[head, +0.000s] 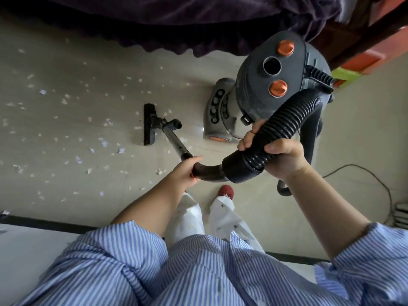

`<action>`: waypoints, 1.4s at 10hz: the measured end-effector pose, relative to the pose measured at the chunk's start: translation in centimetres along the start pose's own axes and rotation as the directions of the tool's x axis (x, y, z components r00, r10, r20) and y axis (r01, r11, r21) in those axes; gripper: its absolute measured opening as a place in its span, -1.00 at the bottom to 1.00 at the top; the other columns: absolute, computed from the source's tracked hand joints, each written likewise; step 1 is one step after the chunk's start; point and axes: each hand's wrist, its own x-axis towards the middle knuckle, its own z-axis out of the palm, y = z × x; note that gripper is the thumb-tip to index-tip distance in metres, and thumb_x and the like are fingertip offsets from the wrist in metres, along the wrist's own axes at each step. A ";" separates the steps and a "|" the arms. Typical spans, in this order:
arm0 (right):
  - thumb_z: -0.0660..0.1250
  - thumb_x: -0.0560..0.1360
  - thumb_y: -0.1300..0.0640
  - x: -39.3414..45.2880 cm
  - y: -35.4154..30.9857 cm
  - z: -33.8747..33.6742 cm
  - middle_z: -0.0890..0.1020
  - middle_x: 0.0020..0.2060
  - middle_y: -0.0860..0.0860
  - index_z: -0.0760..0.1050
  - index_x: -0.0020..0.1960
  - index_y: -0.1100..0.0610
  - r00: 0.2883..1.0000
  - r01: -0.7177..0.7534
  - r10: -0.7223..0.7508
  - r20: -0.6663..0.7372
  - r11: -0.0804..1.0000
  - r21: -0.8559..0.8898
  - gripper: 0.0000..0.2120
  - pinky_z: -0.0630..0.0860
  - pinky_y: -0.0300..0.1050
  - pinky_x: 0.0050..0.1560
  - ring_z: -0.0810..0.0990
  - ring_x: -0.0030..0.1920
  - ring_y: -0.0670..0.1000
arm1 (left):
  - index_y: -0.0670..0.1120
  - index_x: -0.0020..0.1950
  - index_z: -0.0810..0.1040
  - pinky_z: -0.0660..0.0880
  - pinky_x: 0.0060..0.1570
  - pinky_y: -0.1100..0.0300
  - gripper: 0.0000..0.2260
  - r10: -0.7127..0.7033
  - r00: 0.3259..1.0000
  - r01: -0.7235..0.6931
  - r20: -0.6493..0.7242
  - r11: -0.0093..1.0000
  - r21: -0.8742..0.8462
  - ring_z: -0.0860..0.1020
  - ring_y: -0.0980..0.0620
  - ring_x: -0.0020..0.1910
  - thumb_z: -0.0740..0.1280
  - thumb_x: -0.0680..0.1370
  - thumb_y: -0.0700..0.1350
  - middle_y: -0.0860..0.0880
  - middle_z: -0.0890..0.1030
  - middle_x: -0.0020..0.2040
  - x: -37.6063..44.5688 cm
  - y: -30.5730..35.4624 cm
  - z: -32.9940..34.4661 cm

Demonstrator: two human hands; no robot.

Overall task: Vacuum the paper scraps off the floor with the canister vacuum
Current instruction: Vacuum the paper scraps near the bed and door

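A grey canister vacuum [265, 85] with orange knobs stands on the beige floor at the upper right. My right hand [280, 155] grips its black ribbed hose [287, 127] just above the cuff. My left hand [185, 171] holds the curved wand handle [209, 172]. The metal wand [174, 142] slopes down to the black floor nozzle [149, 124], which rests flat on the floor. White paper scraps [66, 120] lie scattered over the floor left of the nozzle and around it.
A dark purple bed cover [176, 25] hangs along the top. A black power cord [373, 180] loops on the floor at right. My red slipper [226, 192] is below the hose cuff. A white surface with a dark edge [33, 226] runs along the lower left.
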 end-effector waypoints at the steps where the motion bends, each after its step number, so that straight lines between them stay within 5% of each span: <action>1: 0.20 0.07 0.24 1.5 -0.7 1.5 0.60 -0.41 0.07 0.57 -0.26 0.10 0.985 -0.004 0.002 0.172 1.000 0.014 -0.71 0.55 -0.11 -0.19 0.60 -0.30 0.06 | -0.04 -0.25 0.32 0.40 -0.50 0.40 -0.69 -0.037 0.998 0.049 0.060 0.977 -0.208 0.48 0.28 -0.57 0.11 0.60 -0.38 0.01 0.36 -0.30 1.6 0.2 -1.3; 2: 0.19 0.07 0.24 2.6 -2.2 3.7 0.60 -0.40 0.08 0.55 -0.22 0.10 0.959 -0.004 0.018 0.281 0.999 -0.053 -0.68 0.54 -0.07 -0.21 0.58 -0.31 0.08 | 0.04 -0.25 0.32 0.39 -0.30 0.41 -0.66 0.032 0.992 0.003 0.123 0.962 -0.272 0.49 0.37 -0.52 0.19 0.55 -0.38 0.09 0.44 -0.34 1.0 0.2 -0.9; 3: 0.19 0.06 0.26 3.2 -4.0 5.5 0.60 -0.38 0.08 0.54 -0.19 0.10 0.890 -0.013 0.064 0.451 0.993 -0.116 -0.65 0.52 -0.07 -0.22 0.57 -0.33 0.09 | -0.15 -0.24 0.38 0.42 -0.15 0.22 -0.76 0.231 0.968 -0.184 0.100 0.920 -0.345 0.53 0.05 -0.34 0.09 0.61 -0.27 -0.10 0.48 -0.29 0.8 -0.5 0.0; 4: 0.21 0.08 0.30 3.0 -6.3 6.1 0.61 -0.36 0.10 0.52 -0.14 0.15 0.811 -0.014 0.134 0.569 0.977 -0.211 -0.64 0.51 -0.06 -0.21 0.56 -0.33 0.09 | -0.16 -0.08 0.47 0.49 -0.05 0.21 -0.77 0.291 0.951 -0.276 0.107 0.952 -0.133 0.56 0.03 -0.18 0.07 0.64 -0.14 -0.10 0.59 -0.18 1.3 -0.2 1.8; 5: 0.23 0.11 0.33 1.0 -8.5 4.5 0.62 -0.32 0.09 0.49 -0.09 0.19 0.793 -0.005 0.204 0.574 0.944 -0.329 -0.64 0.52 -0.11 -0.19 0.58 -0.30 0.09 | -0.10 0.08 0.44 0.40 0.20 -0.05 -0.64 0.190 0.953 -0.248 0.234 0.937 0.248 0.56 -0.03 -0.04 0.01 0.64 0.13 -0.08 0.58 -0.02 1.2 1.3 2.2; 6: 0.31 0.09 0.26 -1.4 -9.1 2.1 0.63 -0.33 0.05 0.50 -0.17 0.27 0.868 -0.015 0.298 0.398 0.815 -0.579 -0.70 0.51 -0.21 -0.18 0.59 -0.30 0.03 | -0.16 0.32 0.36 0.35 0.25 -0.05 -0.55 0.219 0.973 -0.232 0.079 0.887 0.399 0.55 -0.12 0.14 0.03 0.63 0.14 -0.16 0.55 0.17 0.2 4.3 1.2; 7: 0.36 -0.03 0.25 -1.9 -7.2 2.2 0.59 -0.47 -0.07 0.48 -0.31 0.27 0.841 -0.151 0.519 0.154 0.498 -0.854 -0.71 0.46 -0.22 -0.28 0.54 -0.40 -0.09 | -0.23 0.47 0.21 0.39 0.18 -0.03 -0.47 0.261 0.964 -0.262 0.050 0.900 0.350 0.55 -0.10 0.00 0.03 0.64 0.11 -0.17 0.55 0.05 -1.0 6.4 -0.1; 8: 0.33 0.03 0.28 -1.2 -6.1 3.5 0.54 -0.57 -0.14 0.50 -0.54 -0.01 0.726 -0.260 0.687 -0.034 0.227 -0.939 -0.81 0.43 -0.23 -0.32 0.50 -0.48 -0.20 | -0.24 0.46 0.22 0.43 -0.12 0.02 -0.42 0.292 0.952 -0.306 0.094 0.914 0.265 0.52 -0.02 -0.17 0.01 0.62 0.17 -0.12 0.53 -0.11 -2.5 7.5 -0.3; 9: 0.41 0.10 0.26 -1.2 -5.2 3.9 0.50 -0.49 -0.11 0.44 -0.44 0.02 0.676 -0.219 0.716 -0.177 -0.034 -0.975 -0.81 0.40 -0.21 -0.32 0.49 -0.39 -0.11 | -0.26 0.44 0.24 0.47 -0.11 0.01 -0.37 0.293 0.940 -0.337 0.175 0.875 0.348 0.55 -0.04 -0.09 -0.02 0.61 0.21 -0.14 0.55 -0.03 -4.3 8.0 -0.1; 10: 0.40 0.28 0.32 -1.8 -2.7 3.7 0.50 -0.36 0.00 0.42 -0.29 0.15 0.580 -0.158 0.760 -0.293 -0.248 -0.956 -0.82 0.38 -0.20 -0.30 0.48 -0.29 0.01 | -0.21 0.20 0.45 0.51 -0.20 0.04 -0.44 0.255 0.941 -0.332 0.221 0.819 0.467 0.56 -0.02 -0.10 0.03 0.58 0.25 -0.12 0.59 -0.04 -5.4 7.3 0.6; 11: 0.36 0.31 0.33 -3.2 -0.4 3.1 0.49 -0.35 0.02 0.41 -0.22 0.16 0.512 -0.114 0.787 -0.344 -0.334 -0.936 -0.84 0.37 -0.17 -0.30 0.47 -0.30 0.04 | -0.08 -0.19 0.47 0.55 -0.36 0.23 -0.59 0.210 0.945 -0.318 0.250 0.762 0.564 0.53 0.07 -0.36 0.10 0.57 0.22 0.01 0.56 -0.39 -5.9 5.7 1.9; 13: 0.36 0.32 0.31 -6.5 1.2 -1.2 0.48 -0.30 -0.03 0.39 -0.16 0.13 0.526 -0.185 0.738 -0.423 -0.386 -0.904 -0.81 0.41 -0.13 -0.19 0.49 -0.19 0.05 | -0.08 -0.19 0.47 0.54 -0.23 0.26 -0.86 0.193 0.947 -0.320 0.258 0.655 0.684 0.58 0.17 -0.45 0.26 0.58 -0.18 0.05 0.62 -0.43 -4.3 1.4 5.1; 14: 0.35 0.34 0.33 -9.2 1.8 -3.5 0.47 -0.28 -0.03 0.40 -0.06 0.14 0.584 -0.260 0.710 -0.393 -0.296 -0.919 -0.76 0.41 -0.18 -0.16 0.49 -0.15 0.02 | -0.06 -0.18 0.45 0.49 -0.21 0.22 -0.82 0.179 0.964 -0.266 0.197 0.651 0.711 0.54 0.09 -0.31 0.20 0.61 -0.13 -0.02 0.57 -0.27 -2.7 -0.1 7.0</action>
